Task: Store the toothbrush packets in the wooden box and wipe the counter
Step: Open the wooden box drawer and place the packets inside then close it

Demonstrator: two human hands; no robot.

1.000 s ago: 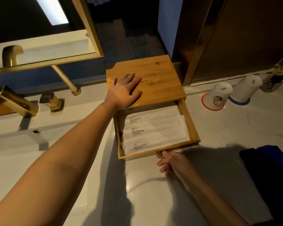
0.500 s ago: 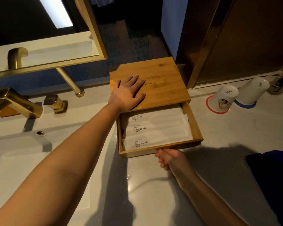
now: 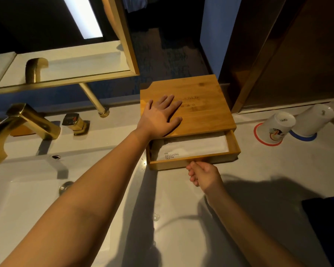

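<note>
A flat wooden box (image 3: 201, 112) stands on the grey counter (image 3: 258, 180) against the back wall. Its drawer (image 3: 234, 146) sticks out a little at the front. White toothbrush packets (image 3: 193, 147) printed "BRUSHING TEETH" lie inside it, mostly hidden under the box top. My left hand (image 3: 160, 116) lies flat, fingers spread, on the top of the box. My right hand (image 3: 202, 173) is closed at the middle of the drawer's front, where the small knob is hidden by my fingers.
Two upturned white cups (image 3: 276, 128) (image 3: 312, 120) stand right of the box. A dark blue cloth (image 3: 326, 224) lies at the right edge. A white sink (image 3: 27, 199) with a gold faucet (image 3: 21, 124) and handle (image 3: 75, 122) lies left, under a gold-framed mirror (image 3: 66, 60).
The drawer has slid inward under my right hand, so fewer packets show. My left hand has stayed flat on the box top.
</note>
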